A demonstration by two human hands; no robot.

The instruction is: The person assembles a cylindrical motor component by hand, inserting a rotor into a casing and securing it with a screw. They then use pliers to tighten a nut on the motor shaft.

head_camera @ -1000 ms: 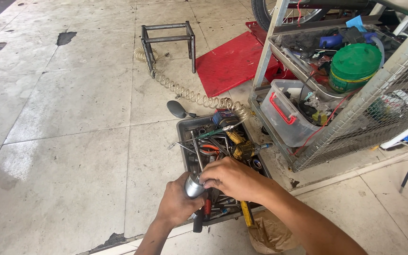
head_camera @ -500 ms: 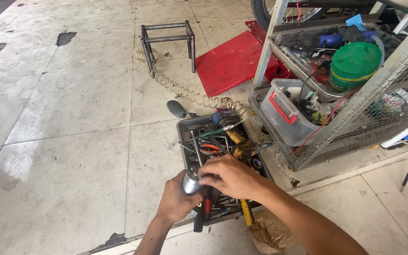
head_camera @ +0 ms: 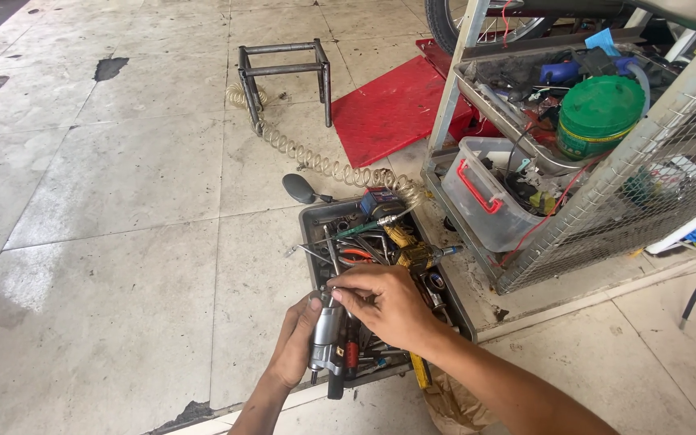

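- Both hands are working over the dark tool tray (head_camera: 309, 216) on the tiled floor (head_camera: 106, 185), and the thing in play is a silver air tool (head_camera: 325, 334), pistol-shaped, held upright just above the tray's near end.
- The left hand (head_camera: 296, 342) is wrapped around the tool body from the left, fingers closed on it, with the black handle end poking out below the palm.
- The right hand (head_camera: 388, 306) comes in from the right, fingertips pinched narrow at the tool's top end; whether they grip a small bit there is too small to tell.
- So the tool sits between the 2 hands: body in the left palm, nose at the right fingertips, both touching it.
- Risk 1, as I judge it: a small part pinched at the nose could slip and drop into the clutter of pliers and screwdrivers below, hard to find again.
- Risk 2: a squeeze on the trigger while fingertips are at the nose could nip them.
- Risk 3: the coiled hose (head_camera: 324, 165) trails across the floor behind the tray; a tug on it could jerk things about.
- A wire cart (head_camera: 622, 185) stands close on the right.
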